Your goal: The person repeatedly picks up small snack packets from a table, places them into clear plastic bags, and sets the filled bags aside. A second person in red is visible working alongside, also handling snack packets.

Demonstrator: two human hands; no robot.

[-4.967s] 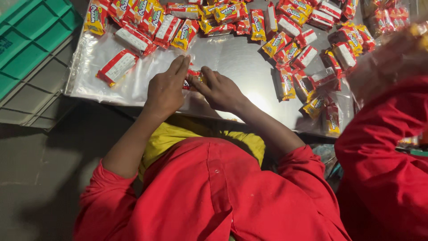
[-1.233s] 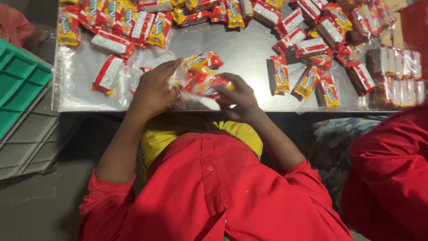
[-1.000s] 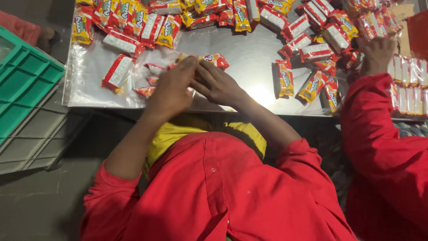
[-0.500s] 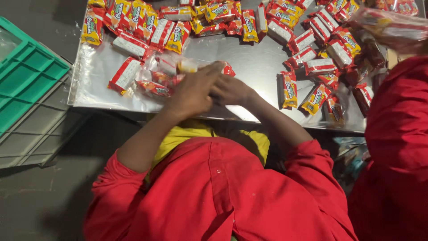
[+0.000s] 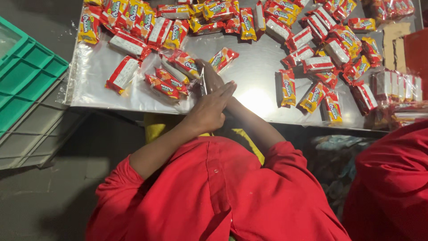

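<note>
Steel table: our left hand, flat, overlaps our right hand, grip unclear, beside a loose packet cluster which a careless sweep might scatter.

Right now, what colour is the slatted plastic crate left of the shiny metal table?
Green; the plastic crate shows best in the head view.

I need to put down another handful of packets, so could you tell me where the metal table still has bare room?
Bare steel shows on the table between the hands and the yellow-ended packets. The far edge and right side are crowded.
</note>
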